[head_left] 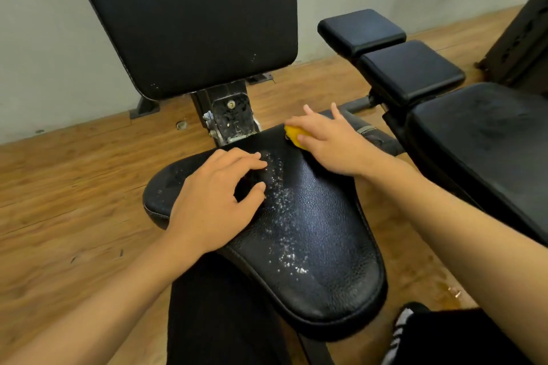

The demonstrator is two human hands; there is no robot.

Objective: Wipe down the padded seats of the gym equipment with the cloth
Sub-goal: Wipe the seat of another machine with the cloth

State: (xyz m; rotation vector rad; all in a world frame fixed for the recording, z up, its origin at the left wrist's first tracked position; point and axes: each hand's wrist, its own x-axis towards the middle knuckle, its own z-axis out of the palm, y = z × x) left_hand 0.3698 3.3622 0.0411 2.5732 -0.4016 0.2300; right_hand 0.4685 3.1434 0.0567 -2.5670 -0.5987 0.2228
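Yellow cloth (292, 133) pressed beneath the spread fingers of our right hand (329, 142), we wipe the far right corner of the black pebbled-vinyl padded seat (326, 231); our left hand (210, 204) rests relaxed at its left edge, holding nothing. White spray droplets (284, 207) mid-seat likely come next.

Pale grey wall (44, 38) behind; scuffed wood-plank floor (59, 187); dark rack (522, 47) far right.

The seat (311, 231) near me is black grained leatherette, glossy, with wet shiny drops along its middle. The far backrest (189, 18) looks matt and smoother. The bracket (232, 115) between them is scratched painted metal. The floor (59, 187) shows matt wood grain, and my cloth (293, 133) is yellow fabric
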